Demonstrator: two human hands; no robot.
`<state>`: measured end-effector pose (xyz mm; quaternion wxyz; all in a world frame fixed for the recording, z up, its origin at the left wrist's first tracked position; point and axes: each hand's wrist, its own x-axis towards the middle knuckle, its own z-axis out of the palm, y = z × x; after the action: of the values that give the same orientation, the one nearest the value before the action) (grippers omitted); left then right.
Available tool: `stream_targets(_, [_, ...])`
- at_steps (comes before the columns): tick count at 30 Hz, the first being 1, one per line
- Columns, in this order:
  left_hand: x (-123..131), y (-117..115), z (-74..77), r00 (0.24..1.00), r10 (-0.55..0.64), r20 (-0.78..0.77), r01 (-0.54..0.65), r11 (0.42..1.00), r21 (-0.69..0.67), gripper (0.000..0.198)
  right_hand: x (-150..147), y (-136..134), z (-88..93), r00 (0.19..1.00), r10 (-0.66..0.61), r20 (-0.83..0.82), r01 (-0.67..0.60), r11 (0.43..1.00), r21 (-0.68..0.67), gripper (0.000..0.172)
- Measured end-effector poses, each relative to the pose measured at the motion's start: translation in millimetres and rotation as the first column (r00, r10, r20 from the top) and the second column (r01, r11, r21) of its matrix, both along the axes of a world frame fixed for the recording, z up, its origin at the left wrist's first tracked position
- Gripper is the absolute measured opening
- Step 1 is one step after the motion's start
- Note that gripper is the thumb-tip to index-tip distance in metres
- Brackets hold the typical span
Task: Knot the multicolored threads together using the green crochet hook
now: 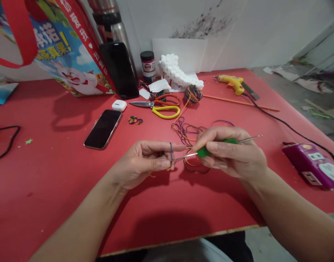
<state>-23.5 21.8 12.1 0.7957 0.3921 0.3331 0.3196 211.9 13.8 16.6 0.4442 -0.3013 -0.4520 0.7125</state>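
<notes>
My left hand pinches multicoloured yarn between thumb and fingers. A dark strand loops round its outstretched index finger, and a short orange end hangs below the thumb. In my right hand is a crochet hook with a green grip and metal at both ends. Its left tip meets the yarn by my left thumb; whether it sits inside a loop I cannot tell. Loose coils of yarn lie behind my hands and trail back to a yarn ball.
Scissors, a phone, a white earbud case and yarn scraps lie on the red table. Behind stand another phone and a gift bag. At right are a glue gun and purple power strip.
</notes>
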Motion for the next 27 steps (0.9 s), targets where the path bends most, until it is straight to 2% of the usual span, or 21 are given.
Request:
stream_targets(2, [4.6,-3.2,0.4,0.994,0.104,-0.022,-0.103,0.994,0.036,0.034,-6.6,-1.8,-4.4,0.999,-0.019,-0.029,0.019,1.0,-0.015,0.019])
stream_targets(5, [10.7,-7.3,-1.6,0.955,0.293,-0.042,-0.286,0.951,0.12,0.036,-15.6,-3.8,-11.5,0.992,-0.118,-0.037,0.119,0.993,0.019,0.02])
stream_targets(7, [13.3,-8.9,-3.4,0.93,0.363,-0.064,-0.348,0.922,0.172,0.04,-18.6,-3.4,-14.1,0.984,-0.177,-0.022,0.178,0.984,0.011,0.017])
stream_targets(15, [17.2,-9.0,-3.1,0.899,0.4,-0.177,-0.346,0.898,0.273,0.046,-20.1,1.2,-14.6,0.981,-0.191,-0.024,0.188,0.978,-0.089,0.012])
stream_targets(23, [15.1,-10.2,-8.6,0.9,0.422,-0.106,-0.381,0.882,0.275,0.035,-21.7,1.1,-16.9,0.98,-0.194,-0.031,0.191,0.977,-0.096,0.014])
stream_targets(27, [16.2,-8.3,-9.6,0.883,0.453,-0.121,-0.413,0.874,0.257,0.033,-22.3,-0.1,-18.7,0.98,-0.191,-0.055,0.186,0.979,-0.084,0.013])
